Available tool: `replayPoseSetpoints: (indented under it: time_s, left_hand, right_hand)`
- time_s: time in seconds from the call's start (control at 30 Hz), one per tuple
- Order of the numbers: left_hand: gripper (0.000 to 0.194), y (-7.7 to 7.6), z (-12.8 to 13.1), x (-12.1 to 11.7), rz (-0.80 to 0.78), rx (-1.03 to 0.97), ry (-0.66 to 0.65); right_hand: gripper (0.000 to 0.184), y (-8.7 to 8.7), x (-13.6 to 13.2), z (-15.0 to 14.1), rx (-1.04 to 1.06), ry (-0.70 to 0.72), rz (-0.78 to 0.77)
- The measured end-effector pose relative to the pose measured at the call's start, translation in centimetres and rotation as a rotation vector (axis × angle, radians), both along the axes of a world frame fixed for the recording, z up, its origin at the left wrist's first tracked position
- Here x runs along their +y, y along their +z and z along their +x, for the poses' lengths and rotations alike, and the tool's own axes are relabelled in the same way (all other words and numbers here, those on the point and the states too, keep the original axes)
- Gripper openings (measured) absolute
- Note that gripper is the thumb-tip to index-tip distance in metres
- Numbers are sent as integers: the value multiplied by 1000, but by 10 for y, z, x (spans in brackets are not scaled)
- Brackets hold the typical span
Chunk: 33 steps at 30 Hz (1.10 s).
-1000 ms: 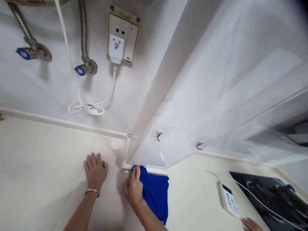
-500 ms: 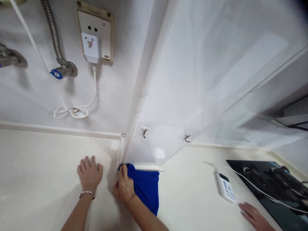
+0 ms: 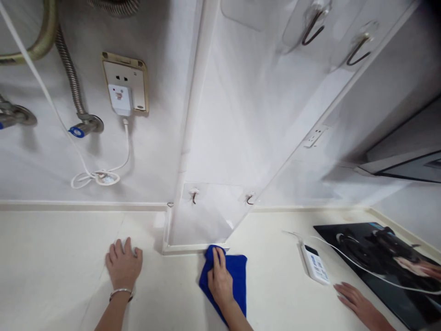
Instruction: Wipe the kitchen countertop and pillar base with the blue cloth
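Observation:
My left hand (image 3: 124, 265), with a silver bangle at the wrist, rests palm down on the pale countertop (image 3: 51, 271), fingers spread. Nothing is in it. My right hand (image 3: 220, 278) presses a blue cloth (image 3: 239, 280) against the low ledge at the foot of the white wall column (image 3: 220, 138). Its fingers are bunched over the cloth, which also lies spread under the wrist. A pair of small hooks (image 3: 194, 196) is stuck to the column just above.
Another person's hand (image 3: 351, 296) lies on the counter at right, near a white device (image 3: 313, 264) with a cable and a black hob (image 3: 361, 257). On the left wall are a socket with plug (image 3: 120, 99), a looped white cord (image 3: 106, 178) and a valve (image 3: 86, 126).
My right hand has slid right with the blue cloth, from the column's left corner along its front ledge. My left hand stays flat on the counter. The view has tilted up.

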<state>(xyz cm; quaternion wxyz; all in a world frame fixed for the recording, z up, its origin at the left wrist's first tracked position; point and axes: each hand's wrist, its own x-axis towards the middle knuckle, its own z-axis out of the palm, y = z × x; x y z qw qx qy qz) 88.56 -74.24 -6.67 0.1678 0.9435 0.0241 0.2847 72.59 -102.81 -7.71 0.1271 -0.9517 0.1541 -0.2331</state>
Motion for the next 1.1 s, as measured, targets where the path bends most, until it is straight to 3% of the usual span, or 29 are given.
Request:
replayPoseSetpoints:
  time_s: [0.13,0.27,0.33,0.47,0.57,0.73,0.87,1.0,1.1]
  left_hand:
    - [55,-5,3,1,-14,-1,-4]
    - [55,-7,5,1,-2,-9,2]
    - [56,-5,5,1,-5,-9,-1]
    - [56,0,4,1,22,-2,-16]
    - [56,3,3,2,42,2,-13]
    - [55,7,3,2,41,18,-26]
    - [56,9,1,2,-20,23,-56]
    - [57,8,0,3,-69,32,-77]
    - [57,6,0,2,-98,35,-81]
  right_hand:
    - [61,-10,-38,-40,-74,-136,75]
    - [54,-12,-62,-75,7,-295,-49]
    - [53,-13,-73,-86,28,-341,-95]
    - [57,-8,-91,-94,123,-349,19]
    - [52,1,-89,-97,207,-322,106]
    - [25,11,-58,-113,235,-337,185]
    - [16,30,-43,-140,62,-345,486]
    - [33,73,-40,-160,0,-364,985]
    - [36,108,-31,-159,-85,-377,1230]
